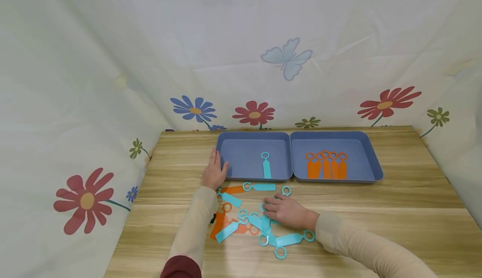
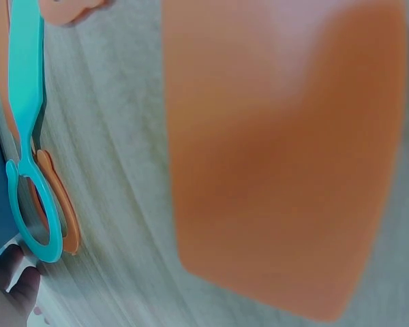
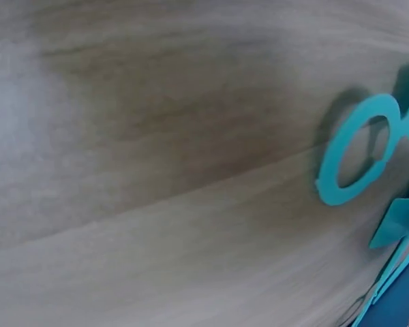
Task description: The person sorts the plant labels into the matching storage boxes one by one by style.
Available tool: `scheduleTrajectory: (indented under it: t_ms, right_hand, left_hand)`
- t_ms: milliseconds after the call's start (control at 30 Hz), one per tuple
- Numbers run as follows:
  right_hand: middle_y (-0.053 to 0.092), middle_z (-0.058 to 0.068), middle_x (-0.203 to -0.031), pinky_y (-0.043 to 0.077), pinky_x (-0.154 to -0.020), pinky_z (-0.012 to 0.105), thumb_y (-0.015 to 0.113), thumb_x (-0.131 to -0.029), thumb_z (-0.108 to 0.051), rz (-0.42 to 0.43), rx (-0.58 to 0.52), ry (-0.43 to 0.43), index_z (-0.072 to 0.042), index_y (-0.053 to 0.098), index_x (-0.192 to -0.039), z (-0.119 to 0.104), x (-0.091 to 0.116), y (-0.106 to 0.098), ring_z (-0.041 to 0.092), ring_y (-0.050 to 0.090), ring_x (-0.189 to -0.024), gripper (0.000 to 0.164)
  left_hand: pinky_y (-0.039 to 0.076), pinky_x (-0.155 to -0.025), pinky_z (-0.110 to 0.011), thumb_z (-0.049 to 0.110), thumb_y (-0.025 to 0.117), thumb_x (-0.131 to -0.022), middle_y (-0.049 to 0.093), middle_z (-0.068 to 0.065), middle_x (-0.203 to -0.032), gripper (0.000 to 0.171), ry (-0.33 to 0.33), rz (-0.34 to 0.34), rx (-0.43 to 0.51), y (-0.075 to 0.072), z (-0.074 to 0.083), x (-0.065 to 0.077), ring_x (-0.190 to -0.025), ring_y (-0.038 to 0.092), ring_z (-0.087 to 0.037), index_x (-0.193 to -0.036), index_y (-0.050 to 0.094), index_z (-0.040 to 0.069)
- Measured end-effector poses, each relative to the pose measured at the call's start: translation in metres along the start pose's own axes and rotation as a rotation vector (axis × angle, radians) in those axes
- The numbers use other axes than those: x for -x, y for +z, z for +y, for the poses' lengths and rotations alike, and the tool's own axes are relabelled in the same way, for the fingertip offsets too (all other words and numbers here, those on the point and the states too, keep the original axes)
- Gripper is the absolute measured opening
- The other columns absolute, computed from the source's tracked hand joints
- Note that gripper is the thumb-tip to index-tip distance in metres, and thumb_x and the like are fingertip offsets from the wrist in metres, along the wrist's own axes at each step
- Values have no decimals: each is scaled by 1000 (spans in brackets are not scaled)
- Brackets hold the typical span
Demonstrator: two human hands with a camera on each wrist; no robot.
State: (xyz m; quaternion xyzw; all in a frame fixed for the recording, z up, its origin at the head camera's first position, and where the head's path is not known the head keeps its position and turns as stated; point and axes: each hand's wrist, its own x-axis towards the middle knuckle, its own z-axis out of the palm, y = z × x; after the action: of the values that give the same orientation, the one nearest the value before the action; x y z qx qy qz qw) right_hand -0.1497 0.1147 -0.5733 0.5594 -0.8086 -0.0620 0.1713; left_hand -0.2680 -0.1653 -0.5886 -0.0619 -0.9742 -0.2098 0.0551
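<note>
My left hand (image 1: 214,173) rests against the front left corner of the left blue tray (image 1: 241,135), fingers along its side and thumb spread toward the front. That tray holds one turquoise tag (image 1: 267,169) with a hooked ring. Over the loose turquoise tags, my right hand (image 1: 288,211) reaches down with its fingers spread, touching the pile; its palm hides part of them. Among the loose pieces lie a turquoise tag (image 1: 289,240) near the right wrist and orange tags (image 1: 218,226) at the left. An orange tag (image 2: 279,170) looms close in the left wrist view.
The right blue tray (image 1: 361,144) stands against the left one and holds several orange tags (image 1: 326,169) in a row. Both trays sit at the back of the wooden table (image 1: 410,211). Behind it hangs a flower-printed cloth (image 1: 226,60).
</note>
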Motion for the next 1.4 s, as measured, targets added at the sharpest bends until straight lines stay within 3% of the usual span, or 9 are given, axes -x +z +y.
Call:
scheduleTrajectory:
  t_ms: [300, 433, 600, 700, 867, 1000, 1100, 1333, 1400]
  right_hand:
    - [65, -2, -103, 45, -81, 28, 40, -87, -10, 165, 39, -85, -14, 64, -97, -1, 3, 10, 13, 59, -95, 27]
    - [66, -3, -93, 45, -76, 26, 33, -91, -9, 243, -17, -57, -13, 64, -91, -1, 3, 14, 12, 60, -86, 30]
    - [64, -5, -80, 47, -70, 23, 25, -95, -9, 305, -145, 54, -12, 63, -83, -2, -1, 13, 9, 60, -75, 40]
    - [62, -5, -74, 47, -65, 21, 33, -93, -9, 294, -229, 138, -12, 62, -81, -2, -5, 8, 7, 58, -69, 32]
    - [61, -5, -76, 47, -64, 19, 57, -82, -7, 175, -447, 312, -11, 62, -82, 0, -12, -9, 8, 57, -70, 7]
    - [65, 0, -85, 49, -71, 23, 57, -83, -7, 59, -574, 426, -8, 64, -89, 5, -16, -20, 12, 61, -79, 9]
    - [66, 4, -88, 49, -70, 25, 54, -85, -5, 23, -697, 513, -4, 64, -92, 12, -21, -29, 15, 62, -80, 12]
    - [65, 12, -83, 45, -61, 21, 52, -85, 1, 93, -914, 701, 1, 65, -92, 32, -35, -40, 9, 52, -63, 15]
    - [64, 12, -82, 43, -58, 20, 50, -89, -8, 110, -972, 758, 2, 65, -93, 38, -38, -41, 5, 47, -60, 19]
  left_hand:
    - [44, -79, -45, 38, 38, -92, 19, -11, -147, 61, 1, 1, -2, -6, 5, 3, -91, 57, -38, -137, 29, -2]
    - [44, -79, -44, 38, 37, -92, 18, -11, -147, 61, 1, -10, -10, -8, 7, 4, -90, 57, -37, -137, 28, -1]
    - [44, -79, -44, 39, 36, -92, 18, -11, -147, 61, -2, -17, -14, -9, 7, 4, -89, 58, -36, -138, 27, -1]
    - [44, -79, -44, 39, 36, -92, 17, -11, -148, 61, -6, -22, -16, -8, 7, 4, -90, 57, -36, -138, 26, -1]
    - [45, -78, -44, 41, 35, -92, 16, -10, -148, 62, -8, -25, -22, -7, 6, 4, -89, 58, -36, -138, 26, -1]
    - [45, -78, -44, 41, 35, -92, 13, -8, -149, 62, -17, -34, -23, -6, 6, 3, -89, 58, -36, -139, 25, 1]
    - [44, -79, -44, 41, 35, -93, 12, -7, -149, 62, -21, -38, -19, -5, 5, 2, -91, 58, -36, -139, 24, 1]
    - [44, -79, -43, 40, 35, -93, 12, -6, -149, 61, -22, -33, -22, -4, 4, 1, -91, 58, -36, -139, 25, 1]
    - [44, -80, -44, 40, 35, -93, 11, -6, -149, 62, -25, -40, -20, -5, 4, 1, -92, 57, -36, -139, 24, 1]
